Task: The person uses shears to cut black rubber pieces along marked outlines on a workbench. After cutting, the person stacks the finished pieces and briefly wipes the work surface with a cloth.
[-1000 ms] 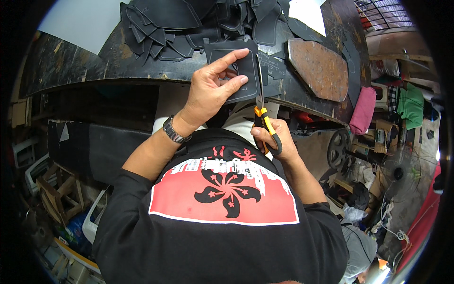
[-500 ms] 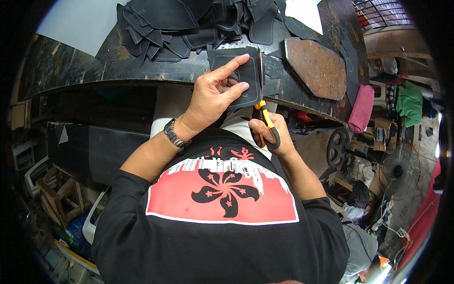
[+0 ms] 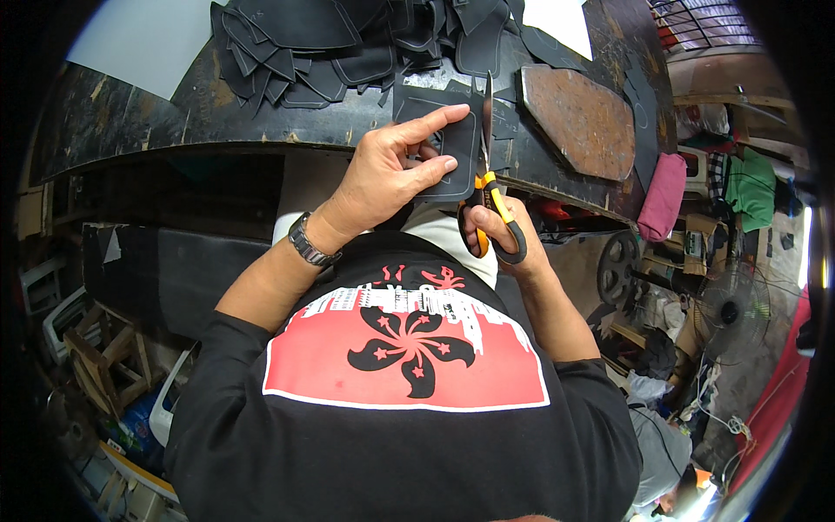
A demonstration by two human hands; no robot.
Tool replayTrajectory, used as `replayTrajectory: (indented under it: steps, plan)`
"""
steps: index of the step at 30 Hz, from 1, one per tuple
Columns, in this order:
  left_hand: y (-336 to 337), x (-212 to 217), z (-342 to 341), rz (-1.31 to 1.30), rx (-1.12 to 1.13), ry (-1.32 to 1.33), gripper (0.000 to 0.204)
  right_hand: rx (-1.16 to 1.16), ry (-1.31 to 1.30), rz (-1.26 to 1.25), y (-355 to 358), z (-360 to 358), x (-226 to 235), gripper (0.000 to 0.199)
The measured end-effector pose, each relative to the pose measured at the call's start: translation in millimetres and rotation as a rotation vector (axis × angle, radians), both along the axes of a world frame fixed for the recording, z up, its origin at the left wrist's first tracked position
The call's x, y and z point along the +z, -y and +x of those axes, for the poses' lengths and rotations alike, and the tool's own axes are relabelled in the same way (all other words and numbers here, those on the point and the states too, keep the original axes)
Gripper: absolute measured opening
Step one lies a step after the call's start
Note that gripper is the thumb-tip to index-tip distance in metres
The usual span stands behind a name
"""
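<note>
My left hand [image 3: 374, 174] pinches a flat black sheet piece [image 3: 458, 139], leather-like, between thumb and fingers. A pale line runs along the piece's border, and its lower right corner is rounded. In my right hand [image 3: 524, 244] are scissors [image 3: 489, 184] with yellow-and-black handles, thumb and fingers through the loops. Their blades point away from me and stand apart, along the right edge of the piece. Whether the lower blade touches that edge I cannot tell. The piece is held over the near edge of the dark worktable [image 3: 183, 122].
Many similar black pieces lie in a pile [image 3: 313, 39] at the far side of the table. To the right sits a brownish angular plate [image 3: 578, 122], with a white sheet [image 3: 561, 24] behind it. A pink bundle [image 3: 662, 197] and a fan [image 3: 732, 311] are further right.
The scissors' blades and handles have spread apart from nearly closed, and my right hand has shifted slightly. The black piece has turned a little in my left hand, still held.
</note>
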State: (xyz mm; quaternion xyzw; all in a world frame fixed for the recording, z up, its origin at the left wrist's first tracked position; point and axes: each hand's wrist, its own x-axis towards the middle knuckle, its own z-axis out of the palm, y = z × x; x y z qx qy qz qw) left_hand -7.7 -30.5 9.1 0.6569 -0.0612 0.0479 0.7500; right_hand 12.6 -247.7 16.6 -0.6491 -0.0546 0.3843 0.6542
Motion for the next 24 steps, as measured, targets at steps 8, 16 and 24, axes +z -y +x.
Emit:
replayTrajectory:
  steps: [8, 16, 24]
  plan:
    - [-22, 7, 9, 0.094, -0.148, -0.037, 0.055, 0.047, 0.013, -0.087, 12, -4, -2, 0.037]
    - [-41, 8, 17, 0.151, -0.230, -0.079, 0.048, 0.097, -0.015, -0.086, 26, -1, 5, 0.031]
    - [-45, 8, 14, 0.240, -0.212, -0.059, 0.046, 0.151, -0.008, -0.183, 28, -1, 4, 0.033]
